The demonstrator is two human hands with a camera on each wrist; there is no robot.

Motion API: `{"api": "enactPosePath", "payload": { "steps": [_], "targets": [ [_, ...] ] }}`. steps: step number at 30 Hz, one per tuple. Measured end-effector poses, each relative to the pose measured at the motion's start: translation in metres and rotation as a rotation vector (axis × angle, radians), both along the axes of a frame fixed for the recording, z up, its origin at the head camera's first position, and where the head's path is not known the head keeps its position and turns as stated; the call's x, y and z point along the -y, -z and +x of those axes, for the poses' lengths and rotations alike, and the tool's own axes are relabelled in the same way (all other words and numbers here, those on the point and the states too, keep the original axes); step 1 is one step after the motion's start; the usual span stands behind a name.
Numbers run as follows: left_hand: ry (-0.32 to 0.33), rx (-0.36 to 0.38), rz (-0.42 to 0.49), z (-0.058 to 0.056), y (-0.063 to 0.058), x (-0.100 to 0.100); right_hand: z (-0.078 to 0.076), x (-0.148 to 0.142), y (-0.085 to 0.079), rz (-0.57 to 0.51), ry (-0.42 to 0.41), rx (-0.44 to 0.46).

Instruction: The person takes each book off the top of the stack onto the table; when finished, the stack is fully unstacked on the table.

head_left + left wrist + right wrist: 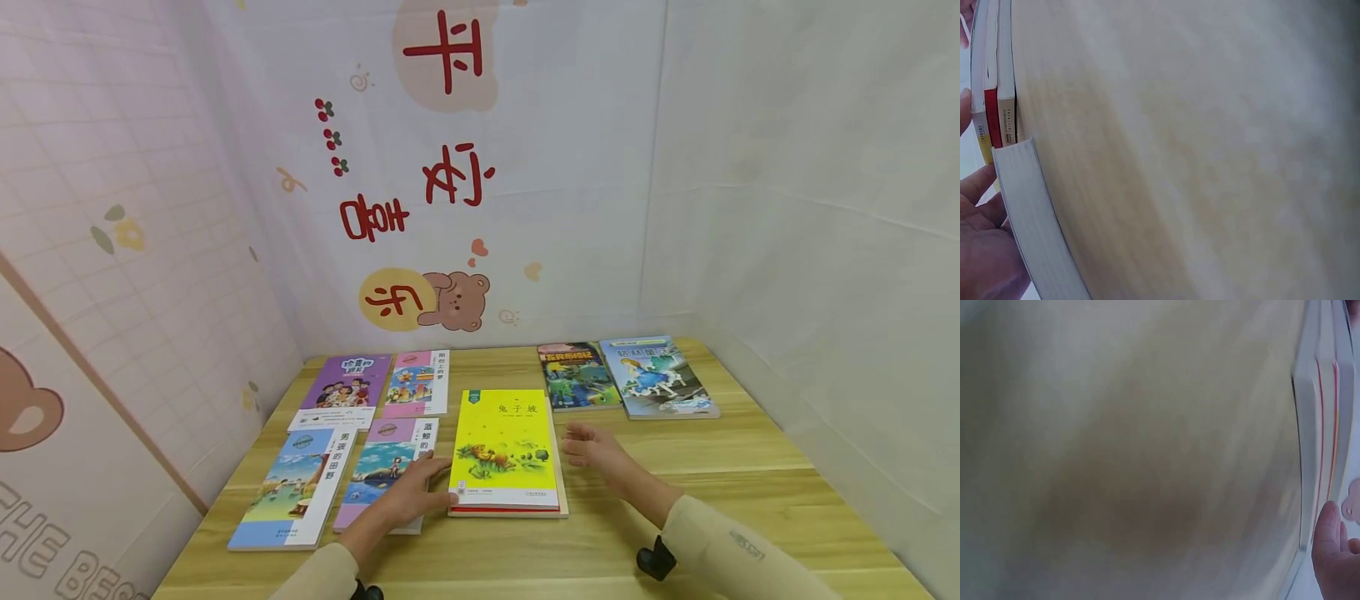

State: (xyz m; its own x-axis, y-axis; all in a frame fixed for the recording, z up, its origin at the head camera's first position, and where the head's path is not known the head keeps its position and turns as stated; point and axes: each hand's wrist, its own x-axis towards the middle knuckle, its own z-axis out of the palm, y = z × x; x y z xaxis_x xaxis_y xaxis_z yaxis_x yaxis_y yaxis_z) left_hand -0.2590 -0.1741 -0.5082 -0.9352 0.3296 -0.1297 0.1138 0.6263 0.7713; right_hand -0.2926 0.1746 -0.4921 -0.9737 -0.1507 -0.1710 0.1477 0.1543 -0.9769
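Note:
A stack of books with a yellow picture-cover book on top lies at the middle of the table. In the left wrist view, the stack's edge shows a red-spined book and a beige-spined book under the yellow one. My left hand reaches over a pink-and-blue book, fingertips at the stack's left side. My right hand is held just right of the stack, fingers loosely bent, with a small gap in the head view. Neither hand grips anything.
Left of the stack lie a blue-and-white book, a purple book and a pink book. Behind on the right lie a dark green book and a light blue book. Cloth walls enclose the wooden table.

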Motion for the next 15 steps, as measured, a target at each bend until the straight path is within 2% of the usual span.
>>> {"api": "enactPosePath", "payload": {
  "steps": [7,15],
  "targets": [
    [-0.001,-0.007,0.002,0.001,-0.003,0.0,0.008,0.011,0.01,0.016,0.018,0.033],
    [0.006,-0.009,0.016,-0.001,0.001,0.002,0.013,0.014,0.014,-0.004,0.025,0.037]
  ]
}}
